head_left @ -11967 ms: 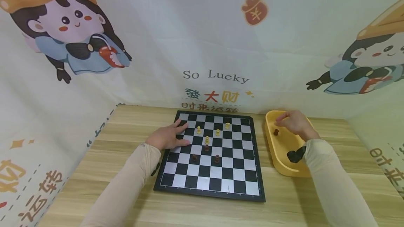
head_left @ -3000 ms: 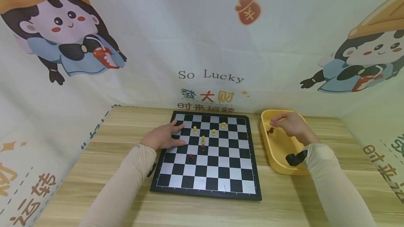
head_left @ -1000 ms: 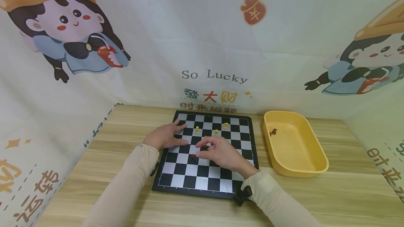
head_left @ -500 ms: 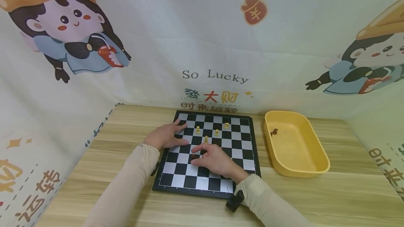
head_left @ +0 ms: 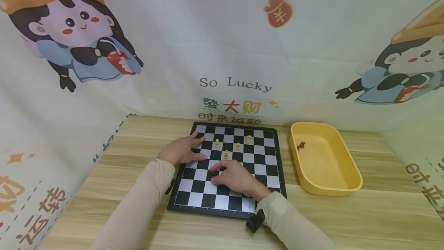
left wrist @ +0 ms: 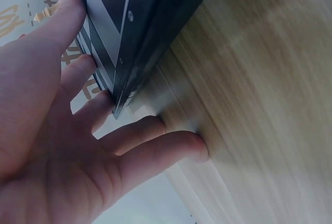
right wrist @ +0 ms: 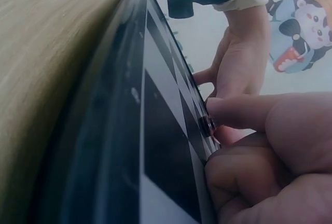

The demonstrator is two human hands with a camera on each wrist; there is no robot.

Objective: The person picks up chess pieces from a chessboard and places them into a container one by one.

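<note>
On the left edge of the board point(head_left: 194, 200), the left hand point(head_left: 182, 149) is spread wide, with its thumb and some fingers on the squares. The left wrist view shows two more fingers past the board's edge, over the table point(head_left: 135, 134); it is hard to tell if they touch the wood. If this hand pushes too hard, the board might slide or tip, and the pieces on it could fall over.

Next, at the left half of the board, is a small red piece point(right wrist: 207, 125), held between the tips of a thumb and finger. It is hard to see if its bottom touches the board. It is so small that it could slip out if the pinch is weak.

Four yellow pieces point(head_left: 237, 146) stand on the far half of the board.

The right hand point(head_left: 236, 178) is the one pinching the red piece. It is low over the middle of the board, and one yellow piece is just past its knuckles. A quick swing toward the far side could knock that one down.

Right of the board, with a gap between, is a yellow tub point(head_left: 326, 165). Some red pieces point(head_left: 302, 145) lie in it, near the wall closest to the board. A piece dropped over that gap could roll away.
</note>
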